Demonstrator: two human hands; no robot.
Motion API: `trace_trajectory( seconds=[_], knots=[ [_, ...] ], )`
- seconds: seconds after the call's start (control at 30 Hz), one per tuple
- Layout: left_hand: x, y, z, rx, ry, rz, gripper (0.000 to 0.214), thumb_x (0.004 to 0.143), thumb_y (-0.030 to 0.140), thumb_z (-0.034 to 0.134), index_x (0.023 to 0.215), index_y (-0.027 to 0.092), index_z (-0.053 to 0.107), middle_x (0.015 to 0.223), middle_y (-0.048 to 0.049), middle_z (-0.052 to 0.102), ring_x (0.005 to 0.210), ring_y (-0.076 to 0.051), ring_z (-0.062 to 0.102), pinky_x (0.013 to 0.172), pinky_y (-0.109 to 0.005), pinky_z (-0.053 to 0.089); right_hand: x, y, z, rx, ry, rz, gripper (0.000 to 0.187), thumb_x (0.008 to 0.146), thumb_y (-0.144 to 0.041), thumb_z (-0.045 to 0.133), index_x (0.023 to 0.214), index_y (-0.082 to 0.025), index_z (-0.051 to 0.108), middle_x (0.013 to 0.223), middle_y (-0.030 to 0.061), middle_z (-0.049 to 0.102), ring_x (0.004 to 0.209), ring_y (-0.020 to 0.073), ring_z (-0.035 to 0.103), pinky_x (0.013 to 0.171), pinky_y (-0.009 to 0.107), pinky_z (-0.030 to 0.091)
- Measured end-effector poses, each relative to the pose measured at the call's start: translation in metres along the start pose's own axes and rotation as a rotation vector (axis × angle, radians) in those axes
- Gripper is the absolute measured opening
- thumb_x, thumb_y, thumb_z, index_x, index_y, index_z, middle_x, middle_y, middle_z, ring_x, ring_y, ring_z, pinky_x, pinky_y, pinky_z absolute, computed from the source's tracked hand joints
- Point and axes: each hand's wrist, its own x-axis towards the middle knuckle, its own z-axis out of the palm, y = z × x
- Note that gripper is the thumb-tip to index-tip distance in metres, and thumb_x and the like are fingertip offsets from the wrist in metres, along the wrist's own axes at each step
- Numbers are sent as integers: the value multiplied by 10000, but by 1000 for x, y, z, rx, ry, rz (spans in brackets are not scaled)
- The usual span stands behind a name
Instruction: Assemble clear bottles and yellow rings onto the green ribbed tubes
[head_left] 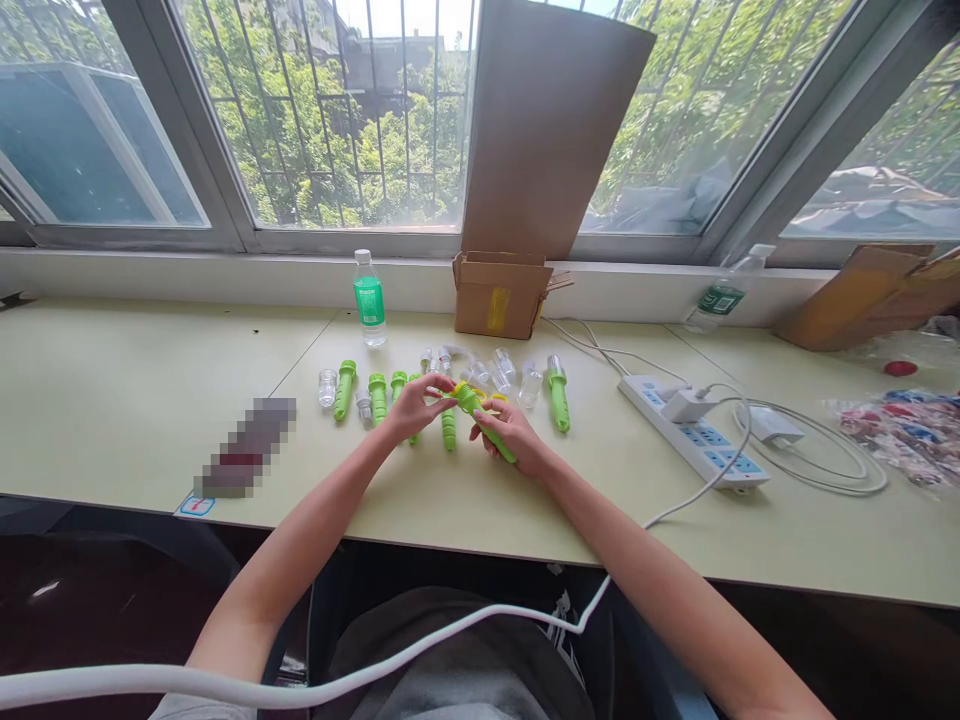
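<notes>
A green plastic tube shaped like a small flashlight (495, 440) is in my right hand (517, 436), whose fingers wrap around its narrow part. At the wide upper end sits a yellow ring (460, 388), pinched by my left hand (421, 408). More green tubes stand or lie around my hands, among them one at the left (344, 390) and one with a clear top (558, 395) at the right. Clear plastic caps (504, 366) are scattered behind my hands. Other yellow rings (498, 398) lie partly hidden behind my right hand.
A water bottle (370, 300) and a cardboard box (496, 298) stand at the back. A white power strip (694, 435) with cables lies to the right, near plastic-wrapped items (904, 430). A white cable (450, 625) crosses in front of my body. A blurred dark object (247, 450) lies left.
</notes>
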Motion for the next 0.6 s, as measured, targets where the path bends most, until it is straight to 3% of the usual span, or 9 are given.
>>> trace_trajectory(
  seconds=[0.23,0.47,0.6],
  knots=[
    [0,-2,1,77,30,29,425,627,440,768,917,182,596,940,-54,650,904,-192,616,810,-369,523,-1,-3,0,7,-67,-2,412,798,-571,539,937,-184,570,899,75,676,544,109,557,418,213,383],
    [-1,0,5,111,53,102,330,680,402,739,852,180,567,1017,-65,640,963,-196,613,807,-353,523,0,-2,-1,-48,-64,20,419,818,-573,490,893,-169,576,573,-13,563,383,76,414,355,208,303],
    [-2,0,6,127,49,121,287,713,375,717,836,177,549,1043,-66,646,971,-192,625,819,-360,530,-1,-2,2,-162,-5,-11,365,761,-538,593,805,-177,558,581,-29,558,356,64,410,331,204,294]
  ],
)
